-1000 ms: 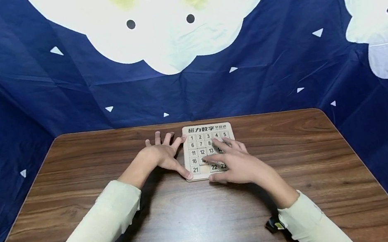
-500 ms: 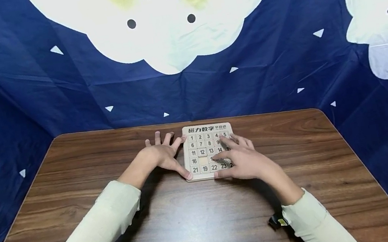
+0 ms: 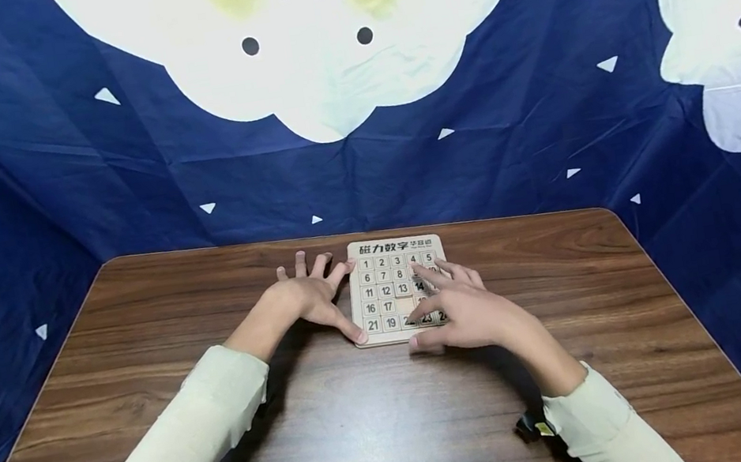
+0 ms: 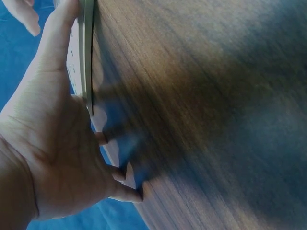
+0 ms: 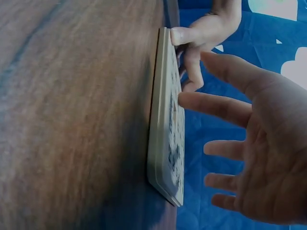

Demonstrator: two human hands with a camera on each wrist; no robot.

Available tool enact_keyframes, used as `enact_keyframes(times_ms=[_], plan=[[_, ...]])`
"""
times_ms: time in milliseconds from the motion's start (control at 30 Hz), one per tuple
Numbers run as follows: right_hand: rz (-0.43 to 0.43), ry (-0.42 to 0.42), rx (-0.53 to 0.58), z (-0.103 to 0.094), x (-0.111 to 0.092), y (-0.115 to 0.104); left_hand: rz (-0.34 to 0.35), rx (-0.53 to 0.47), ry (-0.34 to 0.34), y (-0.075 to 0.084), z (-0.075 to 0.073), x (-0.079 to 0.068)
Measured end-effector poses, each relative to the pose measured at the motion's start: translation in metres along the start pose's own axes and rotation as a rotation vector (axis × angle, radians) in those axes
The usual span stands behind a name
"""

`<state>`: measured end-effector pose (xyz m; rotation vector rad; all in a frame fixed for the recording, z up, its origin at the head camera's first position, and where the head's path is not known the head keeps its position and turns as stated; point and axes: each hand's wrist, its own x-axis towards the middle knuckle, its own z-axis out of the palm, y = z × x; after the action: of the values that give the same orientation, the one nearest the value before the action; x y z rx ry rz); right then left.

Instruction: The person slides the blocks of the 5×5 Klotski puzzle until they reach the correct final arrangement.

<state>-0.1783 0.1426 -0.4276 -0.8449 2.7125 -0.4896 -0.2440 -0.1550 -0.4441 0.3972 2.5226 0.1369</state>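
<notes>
A dark blue cloth [image 3: 510, 154], printed with large white clouds [image 3: 331, 61] and small white triangles [image 3: 608, 64], hangs behind the brown, wood-grained table [image 3: 373, 438]. Two pale green sleeves come from below: the left sleeve [image 3: 191, 425] and the right sleeve [image 3: 600, 420].

Near the far edge of the table, around its middle, there lies flat a light-coloured rectangular puzzle board [image 3: 382, 338], with black characters along its top.

The left hand [image 3: 312, 297] is at the left side of the board, its fingers straight and widely spread; the thumb touches the lower left corner, and one finger reaches the upper left edge. The right hand [image 3: 461, 309] is over the lower right part, with the fingers loosely extended. In the right wrist view, its index fingertip is at the face of the board, while the thumb stays apart from it.

Under the right cuff is a small black object [image 3: 531, 427] with a yellow mark.

The square number tiles sit in rows. Below tile 13 [image 3: 403, 288] and beside tile 17 [image 3: 388, 306] is one bare square [image 3: 404, 305]. The index finger partly covers tile 22 [image 3: 408, 319].
</notes>
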Motion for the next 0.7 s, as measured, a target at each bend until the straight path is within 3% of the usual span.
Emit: enact_keyframes(times_ms=[333, 700], plan=[[0.058, 0.029, -0.037, 0.006, 0.006, 0.004, -0.003, 0.002, -0.003, 0.000, 0.001, -0.001], [-0.044, 0.033, -0.006, 0.011, 0.001, -0.007, -0.004, 0.000, -0.001, 0.002, -0.001, -0.002]])
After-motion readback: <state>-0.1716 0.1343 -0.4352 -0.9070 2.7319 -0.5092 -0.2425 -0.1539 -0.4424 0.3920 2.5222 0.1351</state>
